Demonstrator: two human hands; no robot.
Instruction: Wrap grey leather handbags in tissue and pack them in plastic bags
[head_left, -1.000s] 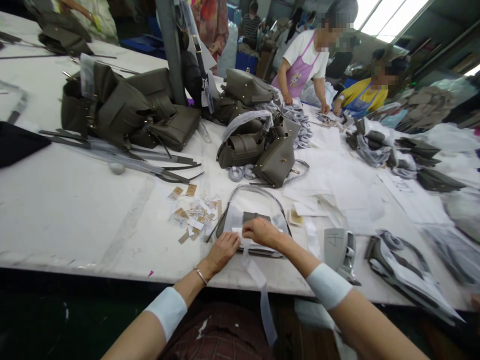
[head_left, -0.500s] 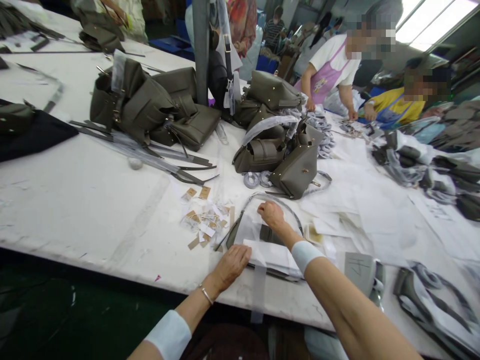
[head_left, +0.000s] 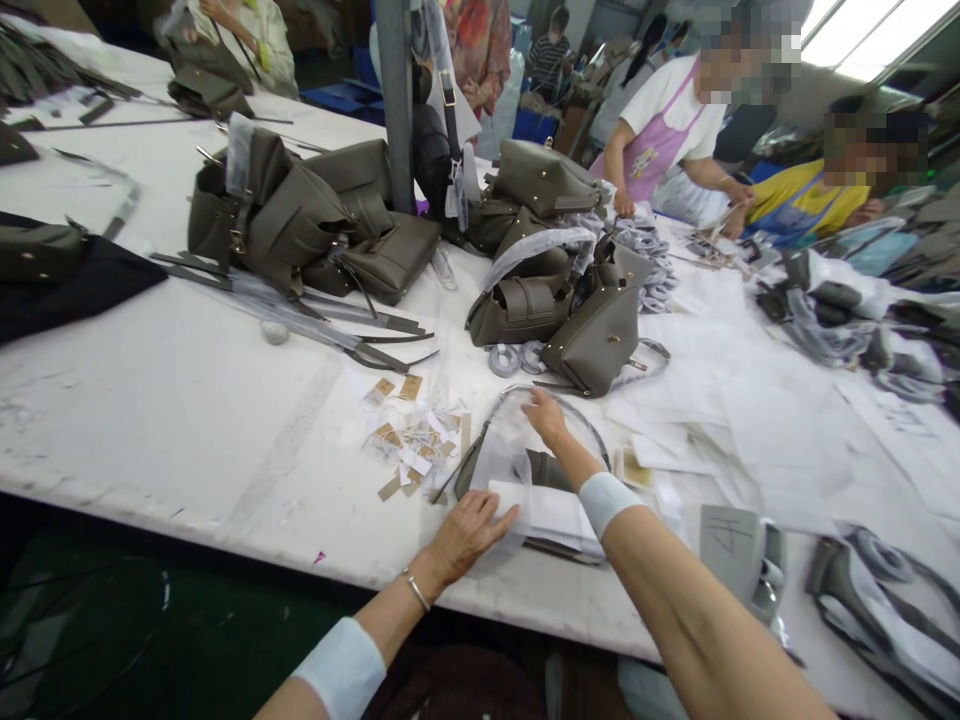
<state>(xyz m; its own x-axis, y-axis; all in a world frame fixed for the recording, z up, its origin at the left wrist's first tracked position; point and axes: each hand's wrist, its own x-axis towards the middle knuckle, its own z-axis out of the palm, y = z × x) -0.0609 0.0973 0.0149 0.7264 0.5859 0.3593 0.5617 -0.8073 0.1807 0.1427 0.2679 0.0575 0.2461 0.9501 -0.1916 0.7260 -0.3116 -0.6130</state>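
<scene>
The long white surface [head_left: 187,430] is occupied at its far side by a heaped cluster of olive-grey leather handbags [head_left: 592,340]. Nearer, beside the surface's front edge and in front of the cluster, an olive-grey, curved-handled handbag [head_left: 551,470] is laid down between the two hands. Its near part is covered by a folded white sheet [head_left: 559,508], and its left part is crossed by a translucent, pale film strip [head_left: 501,458]. The left hand [head_left: 469,525] is rested over the strip's near part, its thumb held apart from its fingers. The right hand [head_left: 545,415] is reached to the strip's far end; whether its grip is clamped on the film cannot be told. The step in hand is judged to be the laying of the strip across the handbag. For the next move, steady pressure at the near end and smoothing without creases seem to be called for.
</scene>
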